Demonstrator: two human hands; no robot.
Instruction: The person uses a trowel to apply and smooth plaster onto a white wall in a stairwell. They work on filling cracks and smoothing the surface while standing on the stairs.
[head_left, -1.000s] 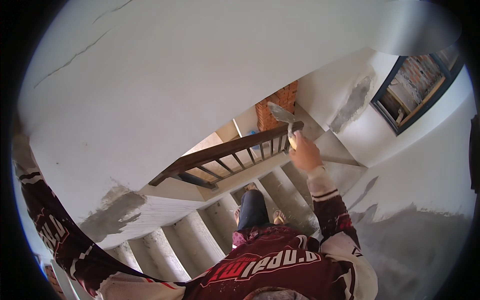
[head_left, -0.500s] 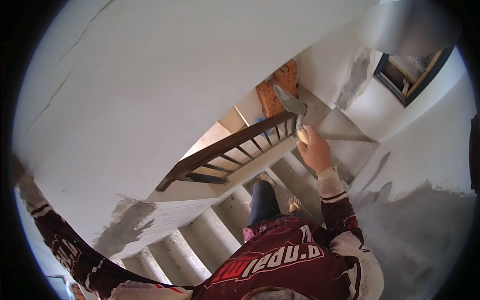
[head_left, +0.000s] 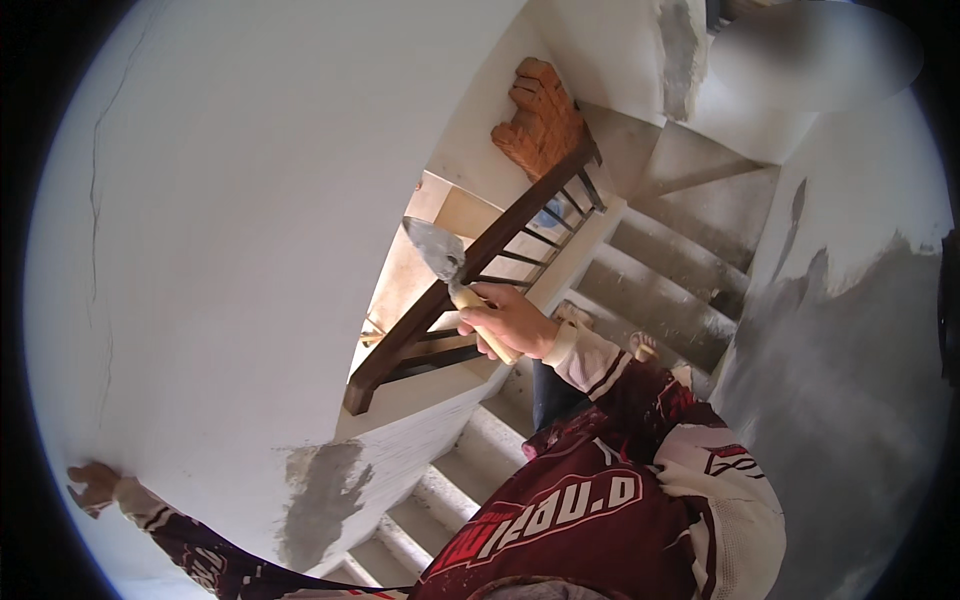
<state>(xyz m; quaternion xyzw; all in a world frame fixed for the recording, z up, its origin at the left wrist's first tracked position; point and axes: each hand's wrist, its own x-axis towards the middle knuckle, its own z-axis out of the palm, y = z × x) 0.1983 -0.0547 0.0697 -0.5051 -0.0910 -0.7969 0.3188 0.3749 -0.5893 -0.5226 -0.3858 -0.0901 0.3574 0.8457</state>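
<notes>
My right hand [head_left: 518, 322] is closed round the pale wooden handle of a pointing trowel [head_left: 436, 248]. The trowel's grey blade is smeared and points up and left, in front of the dark wooden handrail [head_left: 490, 240]. At the far left, my left hand [head_left: 95, 484] reaches out beside the white wall [head_left: 240, 230] with its fingers apart and nothing visible in them. I cannot tell whether it touches the wall. Below that wall's railing end is a rough grey mortar patch [head_left: 325, 490].
I stand on concrete stairs [head_left: 660, 290] bounded by the railing. A stack of orange bricks [head_left: 540, 120] is beyond the rail's far end. The right wall carries a broad grey mortar area [head_left: 850, 340]. A long crack [head_left: 96, 190] runs down the left wall.
My right hand has swung left with the trowel, from the rail's far end to its middle. My left hand has come into fuller view, and the whole view has turned.
</notes>
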